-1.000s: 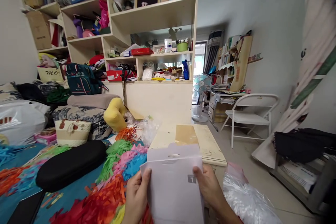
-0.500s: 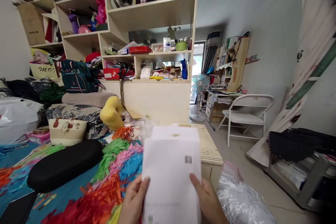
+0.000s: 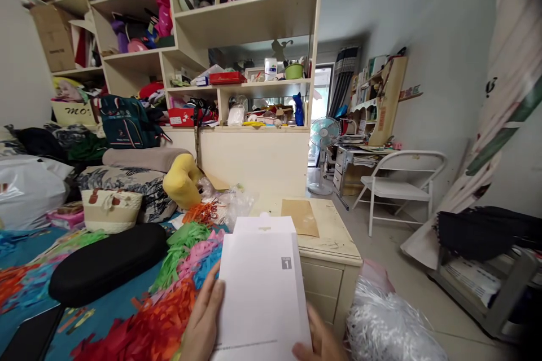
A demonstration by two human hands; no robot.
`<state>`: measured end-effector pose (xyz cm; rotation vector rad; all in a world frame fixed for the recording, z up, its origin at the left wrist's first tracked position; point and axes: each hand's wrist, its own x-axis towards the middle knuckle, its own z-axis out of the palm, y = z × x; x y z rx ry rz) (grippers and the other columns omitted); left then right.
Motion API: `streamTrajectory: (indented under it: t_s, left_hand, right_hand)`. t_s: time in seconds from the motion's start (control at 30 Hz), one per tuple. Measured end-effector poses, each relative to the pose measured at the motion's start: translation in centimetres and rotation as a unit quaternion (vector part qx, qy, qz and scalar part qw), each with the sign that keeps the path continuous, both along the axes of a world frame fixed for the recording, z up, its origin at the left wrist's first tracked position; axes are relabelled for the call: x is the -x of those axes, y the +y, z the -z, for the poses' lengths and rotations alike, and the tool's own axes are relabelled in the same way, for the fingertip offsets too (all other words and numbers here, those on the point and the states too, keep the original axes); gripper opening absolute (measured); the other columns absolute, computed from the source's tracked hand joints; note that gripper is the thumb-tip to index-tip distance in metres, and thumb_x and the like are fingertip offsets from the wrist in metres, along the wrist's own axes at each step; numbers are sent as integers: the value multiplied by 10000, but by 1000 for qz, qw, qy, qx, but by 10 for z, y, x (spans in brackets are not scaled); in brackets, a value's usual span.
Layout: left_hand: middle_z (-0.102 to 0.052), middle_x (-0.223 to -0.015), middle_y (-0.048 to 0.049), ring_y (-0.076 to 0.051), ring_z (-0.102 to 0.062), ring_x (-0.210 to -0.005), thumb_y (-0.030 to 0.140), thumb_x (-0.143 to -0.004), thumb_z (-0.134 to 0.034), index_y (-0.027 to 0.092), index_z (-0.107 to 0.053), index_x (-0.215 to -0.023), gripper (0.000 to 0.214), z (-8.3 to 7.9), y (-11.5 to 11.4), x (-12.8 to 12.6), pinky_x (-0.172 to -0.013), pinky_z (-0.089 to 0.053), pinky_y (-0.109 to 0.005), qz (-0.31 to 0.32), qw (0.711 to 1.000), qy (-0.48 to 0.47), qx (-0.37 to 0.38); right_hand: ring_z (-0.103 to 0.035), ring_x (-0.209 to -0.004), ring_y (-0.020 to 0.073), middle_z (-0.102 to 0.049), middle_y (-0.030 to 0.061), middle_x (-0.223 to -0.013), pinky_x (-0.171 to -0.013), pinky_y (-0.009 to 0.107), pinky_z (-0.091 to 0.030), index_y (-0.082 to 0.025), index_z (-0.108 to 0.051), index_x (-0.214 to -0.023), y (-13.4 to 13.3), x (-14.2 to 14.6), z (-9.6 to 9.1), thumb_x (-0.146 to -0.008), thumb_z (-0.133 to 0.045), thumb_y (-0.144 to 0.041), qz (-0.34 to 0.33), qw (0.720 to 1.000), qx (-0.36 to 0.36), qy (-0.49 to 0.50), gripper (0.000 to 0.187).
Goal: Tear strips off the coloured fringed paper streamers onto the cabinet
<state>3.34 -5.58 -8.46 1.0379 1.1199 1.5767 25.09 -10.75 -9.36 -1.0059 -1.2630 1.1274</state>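
Observation:
A white box (image 3: 260, 287) with a hang-hole tab at its top and a small grey square marked "1" is held upright in front of me. My left hand (image 3: 203, 310) grips its left edge, thumb on the front face. Lower down on the other side, my right hand (image 3: 319, 335) grips the box's right edge, its thumb on the front near the bottom corner. The fingers behind the box are hidden. Beyond it stands a cream cabinet (image 3: 334, 231) with a brown paper piece (image 3: 300, 217) lying on top.
Shredded coloured paper (image 3: 144, 316) spreads over the blue bed cover at left, beside a black oval case (image 3: 108, 262) and a phone (image 3: 31, 335). Silvery shreds (image 3: 389, 321) fill a bag at right. A white folding chair (image 3: 400, 186) stands behind, and cluttered shelves (image 3: 245, 14) rise ahead.
The box has shifted left and down, uncovering the brown paper on the cabinet. My left hand moved left with it; my right hand slid lower along the right edge.

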Motion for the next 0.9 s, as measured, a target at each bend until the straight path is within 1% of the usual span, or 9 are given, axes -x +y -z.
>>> streamTrajectory:
  t_s: [0.07,0.17,0.27,0.33,0.43,0.5,0.63,0.77,0.9]
  left_hand:
    - [-601,-1285,-107,-320,-379,-1337,615,-702,-660,196,-598,-1196,651,-3,0,-8,-1127,-260,-428,16,999,19,-33]
    - [-578,-1291,-117,-303,-404,-1317,621,-769,-585,198,-462,-1315,702,-8,-3,-20,-1085,-332,-394,-18,999,25,-40]
    - [-588,-1235,-131,-310,-502,-1209,632,-796,-538,193,-408,-1330,703,-14,-6,-26,-1034,-376,-411,-56,995,54,-56]
    - [-576,-1236,-136,-310,-499,-1202,611,-800,-553,186,-441,-1300,666,-18,-10,-28,-1057,-336,-415,-80,990,67,-91]
    - [-613,-1179,-106,-287,-502,-1208,585,-810,-561,214,-508,-1230,563,-19,-16,-29,-1029,-375,-374,-81,992,16,-93]
    - [-657,-1072,-78,-261,-595,-1079,563,-758,-642,229,-561,-1097,483,-16,-18,-27,-904,-477,-325,-61,992,-49,-98]
    - [-697,-888,-40,-196,-674,-758,448,-579,-828,191,-559,-703,392,-6,-15,-24,-663,-530,-229,-41,985,-140,-89]
    - [-723,-727,-11,-169,-658,-601,430,-473,-874,174,-614,-647,404,3,-13,-27,-530,-502,-191,-79,980,-180,-22]
    - [-716,-616,-24,-199,-659,-559,454,-465,-863,165,-676,-658,395,7,-18,-28,-512,-516,-223,-130,983,-129,-12]
  right_hand:
    - [-640,-1017,267,-655,90,-1205,-865,363,-512,-260,-536,-1295,13,0,-15,-680,-726,-556,49,996,-31,69,709]
    - [-615,-1084,262,-595,111,-1298,-899,357,-506,-233,-514,-1310,25,4,-25,-765,-657,-553,140,985,-25,93,649]
    - [-635,-1042,321,-681,143,-1154,-862,375,-528,-164,-654,-1156,25,13,-14,-732,-644,-622,139,988,-1,65,624]
    - [-610,-1091,329,-695,129,-1131,-910,374,-505,-174,-691,-1102,20,20,-3,-738,-629,-633,161,984,-37,65,589]
    - [-557,-1182,284,-642,86,-1240,-947,353,-485,-249,-598,-1221,13,28,3,-789,-608,-582,217,966,-101,102,546]
    - [-598,-1132,249,-647,69,-1231,-888,335,-522,-297,-522,-1240,11,30,-2,-799,-631,-526,241,954,-110,138,509]
    - [-689,-898,222,-736,51,-978,-756,302,-561,-260,-534,-991,9,27,-14,-718,-732,-479,251,945,-102,184,402]
    - [-704,-742,256,-750,65,-816,-611,310,-565,-221,-558,-897,4,24,-15,-601,-789,-522,254,945,-58,197,481]
    - [-682,-621,249,-722,54,-649,-520,286,-526,-195,-581,-706,5,21,-10,-553,-798,-540,264,949,-14,172,436]
